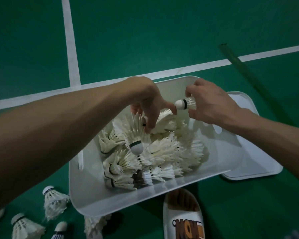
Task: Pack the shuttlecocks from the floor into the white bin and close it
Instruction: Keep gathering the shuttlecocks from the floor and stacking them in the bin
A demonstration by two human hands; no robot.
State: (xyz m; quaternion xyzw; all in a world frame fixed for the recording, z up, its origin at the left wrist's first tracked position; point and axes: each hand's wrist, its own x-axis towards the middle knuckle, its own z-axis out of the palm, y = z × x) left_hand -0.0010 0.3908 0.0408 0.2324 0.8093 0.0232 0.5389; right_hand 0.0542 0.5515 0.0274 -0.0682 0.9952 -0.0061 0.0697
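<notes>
Right hand (212, 107): above the far right corner of the bin, fingers curled round the feather skirt of one held shuttlecock (184, 104), its white cork with a dark band pointing left.

Left hand (148, 100): above the far edge of the bin, fingers pointing down and closed about the feathers of the topmost shuttlecock (136, 145), whose cork faces the camera. The thumb stretches right and its tip sits just beside the cork of the held shuttlecock.

White bin (110, 200): open, standing on the floor (145, 31), with a slot handle in its left wall.

Pile of shuttlecocks (171, 152): white and feathered, lying at all angles, covering the bottom of the bin and heaped against its far and right walls.

Lid (259, 152): white, flat on the floor, touching the right side of the bin.

Loose shuttlecocks (53, 202): several on the floor by the bin's near left corner, one just beside the wall.

Slipper (183, 219): white with brown lettering, on the floor at the bin's near edge.

White lines (71, 49): painted on the green floor, crossing beyond the bin's far left corner.

Green pole (240, 66): running slantwise beyond the lid; whether it lies flat on the floor is not clear.
</notes>
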